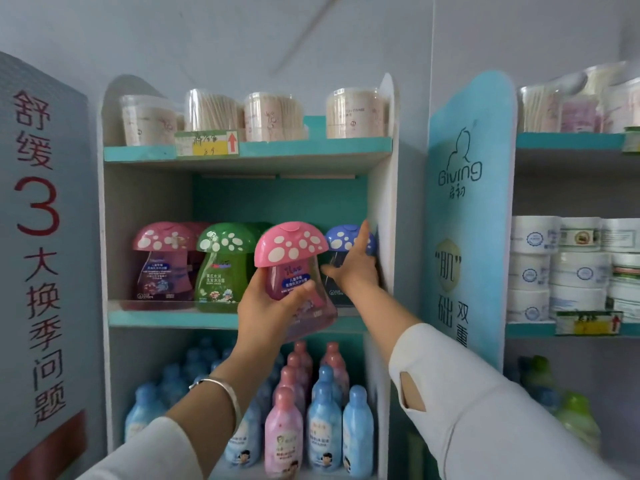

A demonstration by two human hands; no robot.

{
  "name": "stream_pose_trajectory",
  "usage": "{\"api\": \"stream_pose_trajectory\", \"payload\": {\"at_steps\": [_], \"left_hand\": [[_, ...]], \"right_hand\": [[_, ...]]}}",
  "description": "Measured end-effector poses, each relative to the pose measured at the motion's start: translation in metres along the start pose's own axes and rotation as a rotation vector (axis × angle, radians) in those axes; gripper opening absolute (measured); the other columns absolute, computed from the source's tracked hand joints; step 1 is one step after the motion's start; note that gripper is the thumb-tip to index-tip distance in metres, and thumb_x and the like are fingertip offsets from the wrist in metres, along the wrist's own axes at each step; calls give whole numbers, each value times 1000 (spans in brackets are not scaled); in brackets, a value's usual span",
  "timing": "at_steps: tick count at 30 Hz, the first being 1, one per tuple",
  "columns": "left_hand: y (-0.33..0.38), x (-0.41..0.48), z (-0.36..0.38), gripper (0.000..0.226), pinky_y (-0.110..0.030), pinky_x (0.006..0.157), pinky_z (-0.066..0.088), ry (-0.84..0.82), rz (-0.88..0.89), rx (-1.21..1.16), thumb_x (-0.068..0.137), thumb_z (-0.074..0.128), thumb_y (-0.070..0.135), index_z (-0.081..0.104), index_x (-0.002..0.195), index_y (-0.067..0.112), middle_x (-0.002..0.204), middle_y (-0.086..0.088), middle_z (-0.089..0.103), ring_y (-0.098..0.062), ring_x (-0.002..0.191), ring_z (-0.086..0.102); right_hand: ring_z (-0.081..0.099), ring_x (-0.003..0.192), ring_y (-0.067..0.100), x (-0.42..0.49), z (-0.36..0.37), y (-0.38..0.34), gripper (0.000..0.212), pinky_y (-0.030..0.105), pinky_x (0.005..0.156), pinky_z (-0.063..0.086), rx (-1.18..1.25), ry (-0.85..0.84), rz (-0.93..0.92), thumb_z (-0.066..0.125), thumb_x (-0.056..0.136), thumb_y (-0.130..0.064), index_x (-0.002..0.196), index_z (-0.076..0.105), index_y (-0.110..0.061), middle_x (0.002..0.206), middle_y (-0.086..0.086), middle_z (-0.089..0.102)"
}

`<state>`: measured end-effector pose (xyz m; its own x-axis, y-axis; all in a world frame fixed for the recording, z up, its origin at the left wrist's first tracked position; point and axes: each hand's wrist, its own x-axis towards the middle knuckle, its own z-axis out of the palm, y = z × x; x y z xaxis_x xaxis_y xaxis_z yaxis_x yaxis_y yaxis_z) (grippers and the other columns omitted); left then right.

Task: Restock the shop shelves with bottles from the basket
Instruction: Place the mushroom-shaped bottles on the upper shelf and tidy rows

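Note:
My left hand point(268, 306) grips a pink mushroom-capped bottle point(292, 258) by its body, holding it up in front of the middle shelf point(166, 318). My right hand point(355, 263) reaches to a blue-capped mushroom bottle point(341, 239) at the shelf's right end; straight fingers touch its cap and body. Further left on the same shelf stand a pink-capped bottle point(162, 261) and a green-capped bottle point(221, 265). The basket is not in view.
Tubs of cotton swabs point(270, 116) fill the top shelf. Several blue and pink baby bottles point(322, 420) stand on the shelf below. A blue side panel point(464, 209) divides off a right-hand rack with white jars point(561, 268). A grey sign point(38, 237) stands at left.

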<state>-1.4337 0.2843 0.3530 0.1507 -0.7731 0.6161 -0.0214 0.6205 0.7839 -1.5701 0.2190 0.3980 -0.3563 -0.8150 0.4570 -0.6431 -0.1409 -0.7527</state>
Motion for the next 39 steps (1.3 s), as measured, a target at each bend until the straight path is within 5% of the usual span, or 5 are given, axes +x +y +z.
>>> {"api": "stream_pose_trajectory", "payload": {"at_steps": [6, 12, 19, 25, 39], "left_hand": [[3, -6, 3, 43, -39, 87, 53, 32, 2, 40, 69, 81, 20, 57, 105, 20, 92, 1, 67, -21, 89, 65], [11, -9, 7, 45, -37, 87, 52, 34, -1, 82, 73, 78, 17, 57, 113, 16, 99, -2, 67, -20, 91, 64], [15, -8, 11, 45, -27, 77, 48, 42, -3, 67, 73, 77, 16, 57, 114, 14, 97, 0, 66, -15, 85, 62], [11, -4, 12, 39, -26, 73, 50, 36, -2, 39, 74, 76, 15, 58, 109, 18, 91, 3, 67, -14, 82, 64], [3, -6, 12, 35, -42, 85, 55, 42, -41, 23, 74, 77, 18, 59, 104, 18, 95, -2, 69, -22, 89, 66]], "right_hand": [[52, 115, 36, -24, -12, -5, 100, 41, 93, 43, -287, -66, -40, 61, 89, -24, 147, -20, -34, 140, 26, 36], [52, 100, 35, -38, -18, 5, 29, 36, 77, 41, -495, -89, -198, 45, 93, -12, 121, 48, -11, 125, 11, 44], [40, 132, 28, -20, -20, -11, 47, 37, 111, 33, -818, -573, -237, 41, 99, -16, 145, 34, -19, 148, 4, 37], [30, 136, 31, -8, -16, -8, 54, 38, 112, 28, -888, -620, -266, 41, 99, -26, 149, 22, -18, 151, 9, 28], [54, 108, 29, 0, -8, 2, 42, 35, 99, 43, -681, -514, -187, 46, 96, -35, 123, 57, -6, 128, 14, 55]]}}
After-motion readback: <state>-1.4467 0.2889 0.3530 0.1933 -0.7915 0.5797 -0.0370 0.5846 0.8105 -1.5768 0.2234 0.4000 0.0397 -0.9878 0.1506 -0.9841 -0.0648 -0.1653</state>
